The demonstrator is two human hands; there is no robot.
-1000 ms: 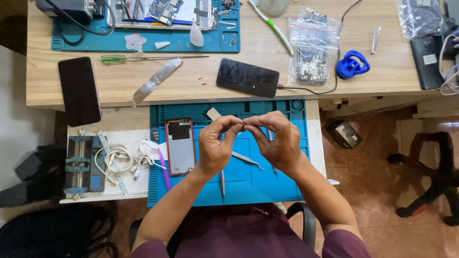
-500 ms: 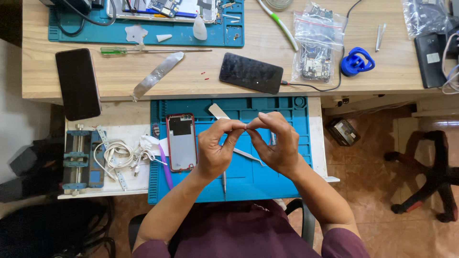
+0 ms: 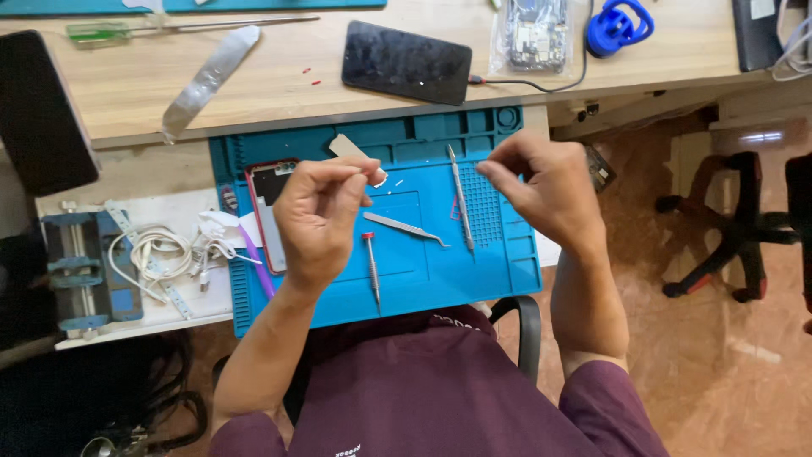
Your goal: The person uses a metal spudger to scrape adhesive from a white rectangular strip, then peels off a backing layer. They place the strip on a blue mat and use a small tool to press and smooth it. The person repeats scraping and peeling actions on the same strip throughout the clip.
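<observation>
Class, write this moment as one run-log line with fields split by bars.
left hand: raised, pinching small pale piece | right hand: raised, fingers curled, apart from left | below: blue mat, tweezers, screwdriver

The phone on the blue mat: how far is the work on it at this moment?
Done, it seems: the phone lies opened, its red frame showing, tools laid out beside it. In hand: the left hand pinches something too small to identify; the right hand hovers empty. Left: the phone is unclosed, and the tweezers and screwdriver rest unused on the mat.

Bright, even daylight, soft shadows, mild glare on the floor [image 3: 761, 135], slight wide-angle edge distortion
</observation>
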